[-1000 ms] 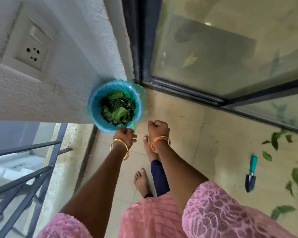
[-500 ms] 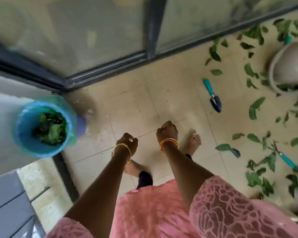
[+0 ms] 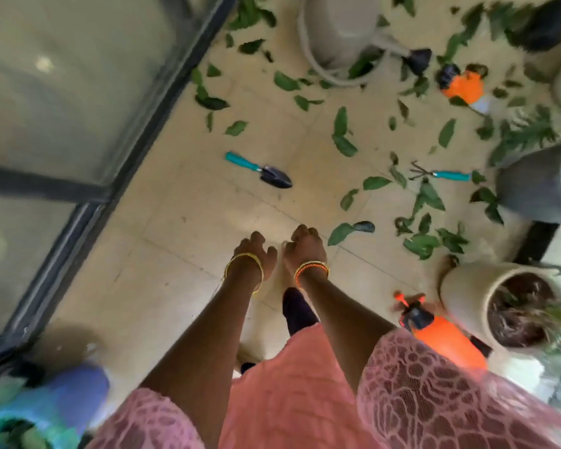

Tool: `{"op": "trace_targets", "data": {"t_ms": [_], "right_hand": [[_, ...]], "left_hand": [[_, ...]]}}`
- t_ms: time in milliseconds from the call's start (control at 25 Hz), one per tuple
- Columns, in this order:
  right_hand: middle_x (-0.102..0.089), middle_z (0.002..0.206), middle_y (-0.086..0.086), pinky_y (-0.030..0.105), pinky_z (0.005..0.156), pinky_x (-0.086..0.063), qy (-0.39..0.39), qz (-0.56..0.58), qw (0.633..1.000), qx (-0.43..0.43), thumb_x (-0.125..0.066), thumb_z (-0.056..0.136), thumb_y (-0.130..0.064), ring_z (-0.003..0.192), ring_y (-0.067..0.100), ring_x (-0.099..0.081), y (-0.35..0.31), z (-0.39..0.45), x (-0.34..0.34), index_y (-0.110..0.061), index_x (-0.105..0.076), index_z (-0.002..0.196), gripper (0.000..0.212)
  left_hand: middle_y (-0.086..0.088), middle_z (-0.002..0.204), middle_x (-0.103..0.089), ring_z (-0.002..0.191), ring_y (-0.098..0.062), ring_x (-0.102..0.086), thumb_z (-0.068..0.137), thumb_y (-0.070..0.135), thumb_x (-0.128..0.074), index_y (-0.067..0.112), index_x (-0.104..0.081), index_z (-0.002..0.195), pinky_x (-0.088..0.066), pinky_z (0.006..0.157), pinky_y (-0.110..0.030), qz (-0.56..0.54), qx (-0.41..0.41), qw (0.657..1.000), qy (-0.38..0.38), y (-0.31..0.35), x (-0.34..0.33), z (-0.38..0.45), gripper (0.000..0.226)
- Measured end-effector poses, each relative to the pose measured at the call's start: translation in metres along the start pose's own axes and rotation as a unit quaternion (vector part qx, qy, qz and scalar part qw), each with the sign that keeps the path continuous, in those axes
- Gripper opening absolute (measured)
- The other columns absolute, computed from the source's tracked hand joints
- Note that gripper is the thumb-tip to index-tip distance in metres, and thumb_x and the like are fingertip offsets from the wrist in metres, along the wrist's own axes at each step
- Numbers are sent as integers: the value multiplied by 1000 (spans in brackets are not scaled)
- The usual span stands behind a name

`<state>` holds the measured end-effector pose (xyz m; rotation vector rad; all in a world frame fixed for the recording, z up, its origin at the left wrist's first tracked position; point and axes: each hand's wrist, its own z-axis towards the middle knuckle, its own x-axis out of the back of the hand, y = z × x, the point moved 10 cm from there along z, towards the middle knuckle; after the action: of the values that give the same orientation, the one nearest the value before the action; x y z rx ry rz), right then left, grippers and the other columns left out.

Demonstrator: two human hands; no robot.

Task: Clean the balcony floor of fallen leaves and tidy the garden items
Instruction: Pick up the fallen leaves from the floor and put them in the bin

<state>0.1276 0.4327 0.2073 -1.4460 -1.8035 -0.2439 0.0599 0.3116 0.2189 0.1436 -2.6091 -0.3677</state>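
Both hands hung over the smooth beige tiled floor (image 3: 182, 228), the left hand (image 3: 255, 252) and right hand (image 3: 306, 243) with fingers curled together, holding nothing. Flat green leaves (image 3: 344, 134) lay scattered far and right. A trowel (image 3: 261, 171) with a teal handle lay beyond the hands, a small rake (image 3: 441, 174) farther right.
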Motion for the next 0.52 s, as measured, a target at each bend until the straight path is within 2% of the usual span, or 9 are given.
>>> {"op": "trace_targets", "data": {"t_ms": [200, 360, 520], "right_hand": [[-49, 123, 13, 41, 91, -47, 42, 38, 997, -53, -52, 87, -13, 116, 30, -46, 82, 36, 72, -8, -48, 121, 34], [-46, 127, 12, 40, 92, -46, 35, 81, 988, -126, -58, 85, -14, 117, 29, -44, 151, 45, 81, -9, -45, 127, 44], [-36, 137, 12, 42, 101, -43, -10, 107, 979, -174, -68, 81, -27, 127, 31, -37, 204, 62, 57, -12, -44, 132, 58]], "left_hand": [[-15, 139, -41, 128, -32, -41, 96, 31, -45, 15, -32, 141, -40, 103, -43, 230, -89, 969, -32, 132, -33, 23, 49], [-16, 138, -42, 127, -32, -43, 96, 30, -45, 14, -35, 139, -39, 103, -42, 263, -125, 953, -77, 181, -79, 28, 47], [-14, 135, -47, 125, -31, -45, 95, 33, -45, 15, -42, 135, -35, 105, -37, 299, -118, 940, -114, 180, -118, 49, 43]]}}
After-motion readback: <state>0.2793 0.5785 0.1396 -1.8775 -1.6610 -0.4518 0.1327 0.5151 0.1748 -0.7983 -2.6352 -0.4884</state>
